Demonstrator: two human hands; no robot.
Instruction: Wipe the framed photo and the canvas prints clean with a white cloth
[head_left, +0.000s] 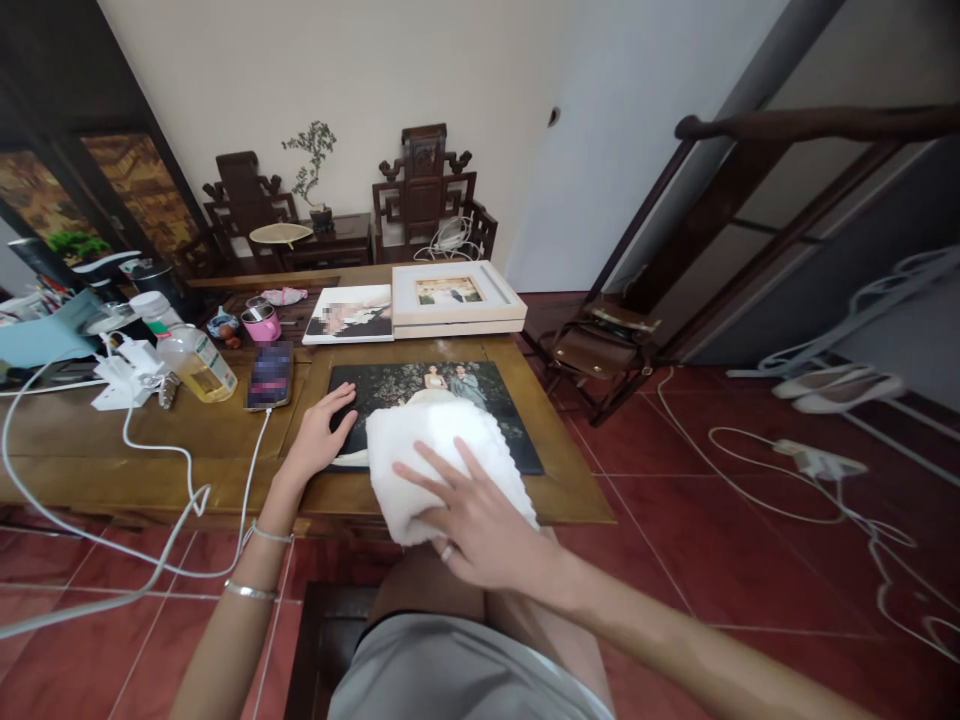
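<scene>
A dark wedding photo panel (510, 410) lies flat at the table's near right corner, showing a couple against a floral backdrop. Across its middle and lower part is a folded white cloth (442, 435) with a scalloped edge, reaching the table's front edge. My right hand (480, 515) rests on top of the cloth, fingers spread and pressing it down; a ring shows on one finger. On the panel's left edge lies my left hand (326, 430), its fingers extended and thumb apart, holding nothing. What lies under the cloth is hidden.
Behind the panel are a white framed photo (510, 300) and a smaller photo board (349, 330). Left on the wooden table (225, 450) are a charging phone (268, 377), an oil-coloured bottle (206, 370), a pink cup (261, 322) and white cables. A wooden chair (600, 345) stands right.
</scene>
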